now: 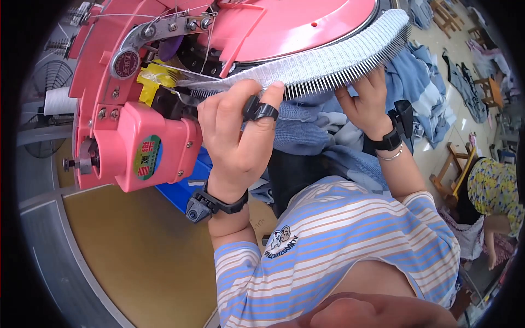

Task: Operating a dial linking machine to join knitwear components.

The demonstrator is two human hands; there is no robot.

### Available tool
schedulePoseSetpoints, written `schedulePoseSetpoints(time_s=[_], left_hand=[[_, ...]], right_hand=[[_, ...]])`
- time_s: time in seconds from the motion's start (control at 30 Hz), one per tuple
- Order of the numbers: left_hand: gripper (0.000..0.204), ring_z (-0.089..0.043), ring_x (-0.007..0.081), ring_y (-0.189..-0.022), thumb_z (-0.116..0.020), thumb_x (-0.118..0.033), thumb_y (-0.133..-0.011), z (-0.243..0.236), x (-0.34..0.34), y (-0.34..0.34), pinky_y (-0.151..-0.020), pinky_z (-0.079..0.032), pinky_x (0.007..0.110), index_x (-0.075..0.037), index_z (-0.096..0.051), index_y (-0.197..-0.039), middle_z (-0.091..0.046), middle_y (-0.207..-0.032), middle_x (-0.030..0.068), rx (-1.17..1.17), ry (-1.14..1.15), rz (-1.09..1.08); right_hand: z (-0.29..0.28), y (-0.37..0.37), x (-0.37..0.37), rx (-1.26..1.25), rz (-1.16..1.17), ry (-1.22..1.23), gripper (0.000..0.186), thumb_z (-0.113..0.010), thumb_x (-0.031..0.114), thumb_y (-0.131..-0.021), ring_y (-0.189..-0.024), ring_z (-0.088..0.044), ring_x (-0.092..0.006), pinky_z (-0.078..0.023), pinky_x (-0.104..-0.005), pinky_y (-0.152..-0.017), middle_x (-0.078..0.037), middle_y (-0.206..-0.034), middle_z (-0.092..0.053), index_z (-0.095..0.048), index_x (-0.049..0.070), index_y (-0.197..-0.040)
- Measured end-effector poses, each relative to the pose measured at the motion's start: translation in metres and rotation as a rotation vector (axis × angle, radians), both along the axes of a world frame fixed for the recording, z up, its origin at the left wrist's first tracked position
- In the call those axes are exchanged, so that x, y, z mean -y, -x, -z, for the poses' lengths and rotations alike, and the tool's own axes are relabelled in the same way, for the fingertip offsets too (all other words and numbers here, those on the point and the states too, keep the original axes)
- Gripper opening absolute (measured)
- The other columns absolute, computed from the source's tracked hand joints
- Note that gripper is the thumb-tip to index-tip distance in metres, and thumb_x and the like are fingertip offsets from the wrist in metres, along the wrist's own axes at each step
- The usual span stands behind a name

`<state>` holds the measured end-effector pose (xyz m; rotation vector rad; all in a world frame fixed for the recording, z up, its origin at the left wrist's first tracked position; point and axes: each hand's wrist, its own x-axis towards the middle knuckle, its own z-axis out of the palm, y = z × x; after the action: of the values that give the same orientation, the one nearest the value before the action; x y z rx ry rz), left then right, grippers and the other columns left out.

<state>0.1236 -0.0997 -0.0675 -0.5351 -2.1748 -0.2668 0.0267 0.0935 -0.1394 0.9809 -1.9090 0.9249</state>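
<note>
A pale blue-grey ribbed knit band (328, 60) lies along the curved row of metal needles (322, 81) at the rim of a pink round linking machine (306, 24). My left hand (238, 134) is closed at the band's left part, thumb and forefinger pinching its near edge. Farther right, my right hand (367, 104) reaches up beneath the needles with bent fingers; its fingertips are hidden behind them, so what they grip cannot be made out. Both wrists wear black straps, and a black ring device (260, 110) sits on my left hand.
Blue and grey knit pieces (301, 128) are heaped below the needles. To the left stand the pink motor housing (156, 147), a yellow piece (155, 82) and a white thread cone (59, 101). Wooden stools (456, 172) and another person in yellow floral clothing (495, 186) are at right.
</note>
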Motion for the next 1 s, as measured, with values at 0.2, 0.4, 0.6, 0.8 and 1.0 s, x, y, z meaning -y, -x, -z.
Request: schedulePoseSetpoints(time_s=[0.2,0.4,0.6,0.8,1.0], left_hand=[[0.032,-0.049,0.0207,-0.075,-0.063,-0.006,-0.062,-0.003,0.005,0.006,-0.064,-0.038,0.031,-0.002,-0.065,-0.093,-0.055,-0.092,0.0087,-0.036,0.065,0.043],[0.027,-0.051,0.0228,-0.074,-0.065,-0.003,-0.062,-0.002,0.009,0.004,-0.062,-0.040,0.033,0.003,-0.064,-0.089,-0.055,-0.090,0.0106,-0.008,-0.013,0.157],[0.035,-0.051,0.0237,-0.073,-0.068,0.013,-0.063,0.013,0.014,0.000,-0.062,-0.043,0.035,0.000,-0.054,-0.093,-0.057,-0.091,0.0095,-0.037,-0.204,0.214],[0.021,-0.049,0.0179,-0.076,-0.065,0.006,-0.067,0.007,0.011,-0.007,-0.067,-0.043,0.033,-0.007,-0.050,-0.076,-0.061,-0.096,0.0067,0.029,-0.048,0.061],[0.015,-0.051,0.0115,-0.076,-0.056,0.003,-0.069,0.002,0.007,-0.015,-0.064,-0.033,0.028,-0.010,-0.050,-0.071,-0.062,-0.098,0.0006,-0.021,0.239,-0.056]], right_hand=[[-0.006,0.001,-0.011,0.033,0.064,-0.148,0.020,-0.068,0.006,-0.061,-0.072,-0.053,-0.0269,-0.043,-0.0366,-0.058,-0.006,-0.076,-0.055,-0.058,0.007,-0.078],[-0.048,-0.033,-0.022,0.425,-0.177,-0.222,0.022,-0.070,0.007,-0.060,-0.048,-0.046,-0.0199,-0.037,-0.0312,-0.046,-0.004,-0.061,-0.048,-0.061,0.005,-0.080],[-0.063,-0.033,-0.010,0.181,-0.243,-0.255,0.030,-0.069,0.007,-0.057,-0.047,-0.040,-0.0190,-0.030,-0.0319,-0.045,-0.003,-0.056,-0.042,-0.065,0.006,-0.087],[-0.063,-0.022,-0.018,-0.178,-0.295,-0.266,0.038,-0.066,0.010,-0.052,-0.050,-0.033,-0.0120,-0.022,-0.0257,-0.043,0.002,-0.058,-0.038,-0.065,0.004,-0.090],[-0.063,-0.023,-0.008,-0.215,-0.308,-0.247,0.034,-0.065,0.009,-0.054,-0.050,-0.034,-0.0118,-0.023,-0.0254,-0.043,-0.002,-0.063,-0.047,-0.063,0.003,-0.088]])
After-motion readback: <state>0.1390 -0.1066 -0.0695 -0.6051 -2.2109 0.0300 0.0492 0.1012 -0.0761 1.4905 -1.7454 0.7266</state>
